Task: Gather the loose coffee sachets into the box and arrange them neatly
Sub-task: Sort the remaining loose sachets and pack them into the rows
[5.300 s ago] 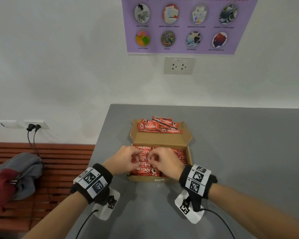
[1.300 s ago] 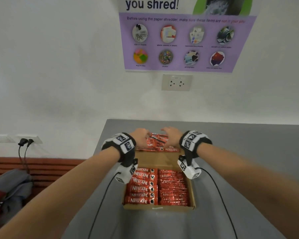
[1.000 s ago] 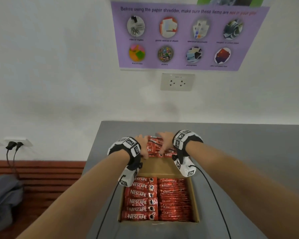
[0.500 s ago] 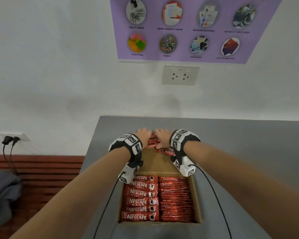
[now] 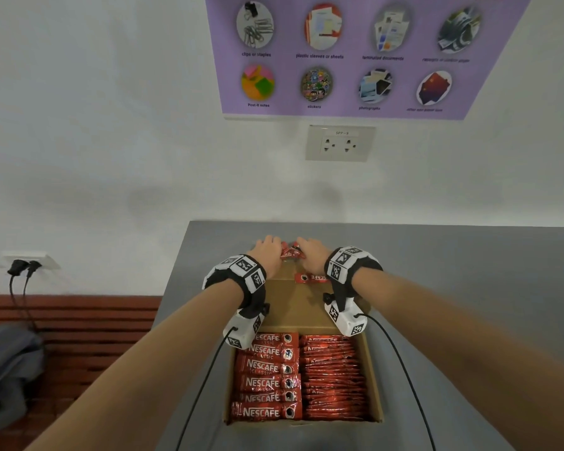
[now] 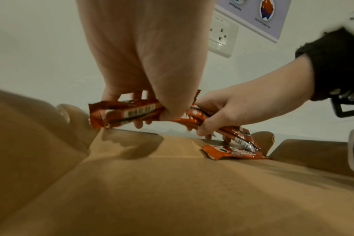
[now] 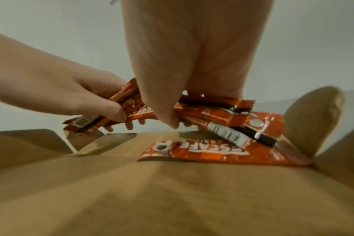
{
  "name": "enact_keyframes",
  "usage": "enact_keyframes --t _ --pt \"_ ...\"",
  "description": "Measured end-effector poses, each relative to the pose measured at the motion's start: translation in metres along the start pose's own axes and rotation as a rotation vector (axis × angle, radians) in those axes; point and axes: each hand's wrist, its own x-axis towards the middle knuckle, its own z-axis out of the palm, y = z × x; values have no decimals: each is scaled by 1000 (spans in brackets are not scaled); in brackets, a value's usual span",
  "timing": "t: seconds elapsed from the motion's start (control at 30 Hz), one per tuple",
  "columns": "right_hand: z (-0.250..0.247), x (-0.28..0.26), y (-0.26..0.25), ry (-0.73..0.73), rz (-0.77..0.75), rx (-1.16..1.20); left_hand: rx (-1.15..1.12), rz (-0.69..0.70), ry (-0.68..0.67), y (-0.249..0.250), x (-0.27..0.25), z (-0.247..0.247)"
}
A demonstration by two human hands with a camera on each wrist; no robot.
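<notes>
Both hands grip one bundle of red coffee sachets (image 5: 290, 250) over the far end of the box's open lid flap (image 5: 302, 304). My left hand (image 5: 268, 252) holds the bundle's left end (image 6: 129, 112), thumb in front and fingers behind. My right hand (image 5: 310, 255) holds the right end (image 7: 214, 119) the same way. The bundle is lifted just off the flap. One sachet (image 5: 311, 277) lies loose and flat on the flap below my right hand, also visible as the flat sachet (image 7: 212, 153). The cardboard box (image 5: 376, 379) near me holds two neat rows of sachets.
The box sits on a grey table (image 5: 469, 288) against a white wall. A wall socket (image 5: 339, 143) and a purple poster (image 5: 355, 53) hang above. A red slatted bench (image 5: 79, 320) with a grey bag (image 5: 7, 369) stands at the left. Cables trail from both wrists.
My hands have drawn together from the two sides of the pile on the lid flap and closed around the sachets. One sachet is left lying on the flap.
</notes>
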Motion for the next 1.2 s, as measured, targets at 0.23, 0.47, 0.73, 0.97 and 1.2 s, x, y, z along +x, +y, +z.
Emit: enact_keyframes --t 0.23,0.47,0.73,0.97,1.2 --pt "-29 -4 13 118 182 54 -86 -111 167 4 -4 -11" --pt "-37 -15 27 -67 164 49 -164 -53 114 5 -8 -19" --pt "-34 -14 22 -187 128 -50 -119 -16 -89 12 -17 -15" --pt "-31 -7 8 -193 20 -127 -140 -27 -92 10 -22 -14" --pt "-21 -7 -1 -206 -5 -161 -130 -31 -90 11 -21 -13"
